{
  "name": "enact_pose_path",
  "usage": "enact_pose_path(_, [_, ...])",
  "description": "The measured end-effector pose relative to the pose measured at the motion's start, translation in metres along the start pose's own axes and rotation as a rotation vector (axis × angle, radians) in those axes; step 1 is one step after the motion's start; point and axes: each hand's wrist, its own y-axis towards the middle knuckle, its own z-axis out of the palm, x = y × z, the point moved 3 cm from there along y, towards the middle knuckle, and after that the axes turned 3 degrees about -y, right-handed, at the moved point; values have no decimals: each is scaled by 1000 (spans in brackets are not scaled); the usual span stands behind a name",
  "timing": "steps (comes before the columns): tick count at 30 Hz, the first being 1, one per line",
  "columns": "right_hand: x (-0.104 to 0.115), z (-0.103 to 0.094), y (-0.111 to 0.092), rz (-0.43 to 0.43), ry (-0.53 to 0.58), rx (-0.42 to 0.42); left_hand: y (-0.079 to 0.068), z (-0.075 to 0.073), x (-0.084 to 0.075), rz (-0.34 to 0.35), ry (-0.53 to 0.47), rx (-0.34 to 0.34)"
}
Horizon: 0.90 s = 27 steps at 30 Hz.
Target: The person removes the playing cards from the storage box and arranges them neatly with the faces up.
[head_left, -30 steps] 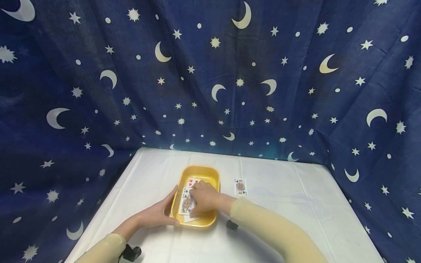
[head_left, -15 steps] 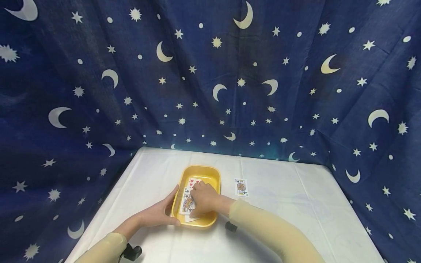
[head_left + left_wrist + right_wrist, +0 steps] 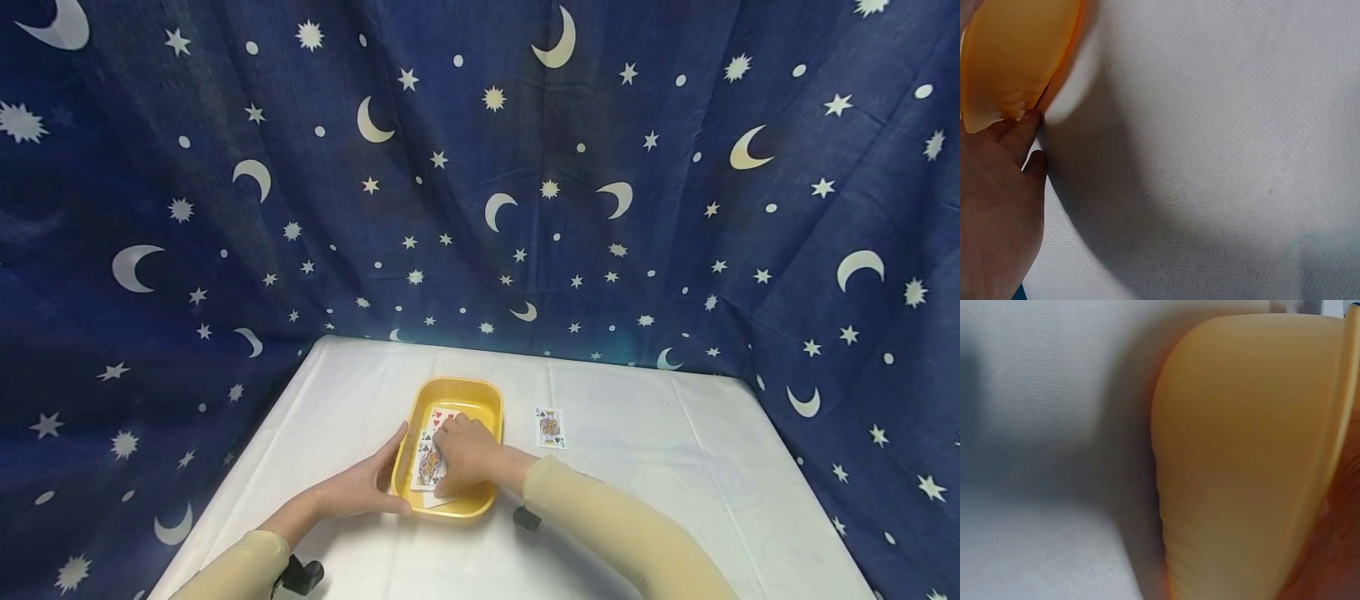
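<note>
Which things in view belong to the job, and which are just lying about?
In the job:
yellow tray
playing cards inside it
left hand, touching the tray's side
right hand, over the cards

Lying about:
spade face card outside the tray, untouched; possibly part of the set
starry curtain, backdrop only

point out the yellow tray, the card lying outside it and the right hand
yellow tray point(image 3: 480, 402): head view, bare floor at its far end
card outside the tray point(image 3: 550, 427): head view, middle of its face
right hand point(image 3: 467, 452): head view, back of the hand
</note>
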Motion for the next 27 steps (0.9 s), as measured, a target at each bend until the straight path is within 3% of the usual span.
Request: enact_pose_path(27, [-29, -27, -9, -45, 61, -112, 0, 0, 0, -8, -2, -10])
